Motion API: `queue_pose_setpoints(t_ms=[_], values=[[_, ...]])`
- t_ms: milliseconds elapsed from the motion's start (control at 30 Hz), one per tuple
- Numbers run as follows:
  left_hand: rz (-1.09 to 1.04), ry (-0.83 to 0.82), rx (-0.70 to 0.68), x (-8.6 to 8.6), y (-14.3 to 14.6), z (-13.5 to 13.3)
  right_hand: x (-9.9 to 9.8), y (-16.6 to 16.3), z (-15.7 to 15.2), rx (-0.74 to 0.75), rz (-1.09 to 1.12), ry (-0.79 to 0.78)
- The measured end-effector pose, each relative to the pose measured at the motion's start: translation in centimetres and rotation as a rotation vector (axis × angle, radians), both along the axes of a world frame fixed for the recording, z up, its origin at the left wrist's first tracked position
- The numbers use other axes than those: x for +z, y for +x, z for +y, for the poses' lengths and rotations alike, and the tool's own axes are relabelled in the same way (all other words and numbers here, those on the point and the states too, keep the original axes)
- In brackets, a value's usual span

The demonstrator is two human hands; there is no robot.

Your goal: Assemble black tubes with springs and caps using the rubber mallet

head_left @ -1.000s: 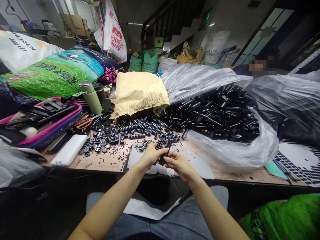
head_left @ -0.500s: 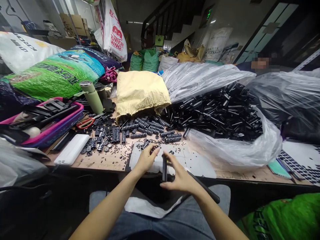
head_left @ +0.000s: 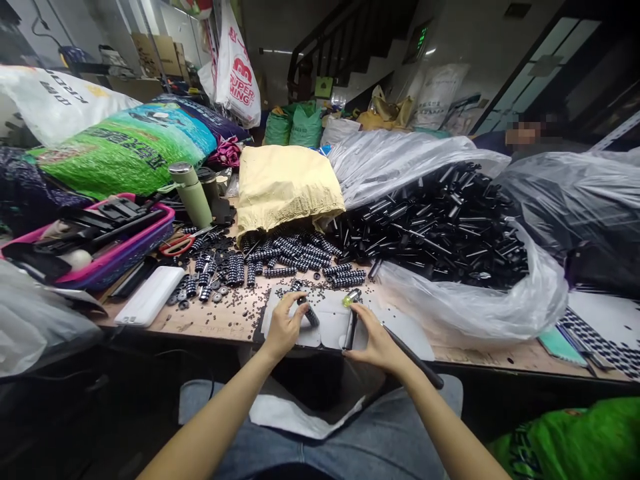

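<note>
My left hand point(head_left: 284, 328) pinches the top end of a black-and-white studded rod point(head_left: 312, 315), which slants over the pale work sheet point(head_left: 330, 313). To the right, my right hand point(head_left: 376, 341) grips a dark, tube-like piece point(head_left: 351, 331) between thumb and fingers, holding it nearly upright. A shiny, yellow-green clear piece point(head_left: 351, 298) shows at the fingertips of that hand; whether it joins the dark piece I cannot tell. Under the right wrist lies a long black handle point(head_left: 417, 370). Behind my hands, more studded rods point(head_left: 287, 252) lie heaped at the mouth of a yellow sack point(head_left: 290, 183).
Black tubular parts point(head_left: 430, 227) spill from a clear plastic bag point(head_left: 530, 300) at the right. Leftward are red-handled scissors point(head_left: 177, 245), a white power bank point(head_left: 150, 295), a green flask point(head_left: 191, 193) and a pink-rimmed basket point(head_left: 95, 257). Tiny black rings point(head_left: 227, 317) dot the table.
My hands have moved apart, the right one rightward with its dark piece. The studded rod now shows in my left hand, and the yellow-green piece has come into sight.
</note>
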State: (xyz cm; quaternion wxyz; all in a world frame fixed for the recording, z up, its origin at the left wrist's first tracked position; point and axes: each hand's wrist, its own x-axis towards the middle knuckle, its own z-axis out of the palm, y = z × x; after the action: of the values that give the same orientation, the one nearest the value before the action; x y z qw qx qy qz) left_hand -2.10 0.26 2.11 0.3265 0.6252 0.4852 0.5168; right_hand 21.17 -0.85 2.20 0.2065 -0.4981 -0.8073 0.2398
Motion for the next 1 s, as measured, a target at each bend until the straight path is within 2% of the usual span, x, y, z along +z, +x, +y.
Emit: queue_pose_setpoints(t_ms=[100,167,333,467,533,600,700,800,867,933,1000], values=[[-0.138,-0.121,-0.057,-0.8,2.2,1.0,1.1,-0.6,-0.3,0.001,0.01,0.053],[-0.137,-0.146,-0.06,-1.7,3.4,1.3,1.6,-1.4,-0.7,0.028,0.029,0.077],[0.115,-0.131,-0.146,-3.1,4.8,1.0,0.4,-2.8,-1.3,-0.012,0.07,0.076],[0.498,-0.007,-0.118,-2.3,5.8,0.2,-0.8,-2.3,-1.7,-0.074,0.161,0.075],[0.69,0.055,-0.111,-1.5,6.3,-0.1,-1.1,-1.3,-1.9,-0.173,0.239,0.103],[0.86,0.172,-0.195,-0.8,6.7,-0.2,-1.2,0.0,-2.2,-0.316,0.321,0.124],[1.011,0.424,-0.433,-0.4,6.8,-0.2,-1.3,1.8,-2.7,-0.459,0.393,0.097],[1.053,0.568,-0.596,-0.9,6.4,0.0,-1.2,2.5,-3.0,-0.497,0.41,0.075],[1.035,0.559,-0.635,-1.4,6.1,0.0,-1.0,2.3,-3.1,-0.497,0.417,0.088],[0.904,0.441,-0.573,-1.5,5.9,0.1,-0.8,1.7,-3.2,-0.475,0.426,0.088],[0.623,0.229,-0.426,-1.1,5.5,0.1,-0.3,0.9,-3.3,-0.421,0.423,0.062]])
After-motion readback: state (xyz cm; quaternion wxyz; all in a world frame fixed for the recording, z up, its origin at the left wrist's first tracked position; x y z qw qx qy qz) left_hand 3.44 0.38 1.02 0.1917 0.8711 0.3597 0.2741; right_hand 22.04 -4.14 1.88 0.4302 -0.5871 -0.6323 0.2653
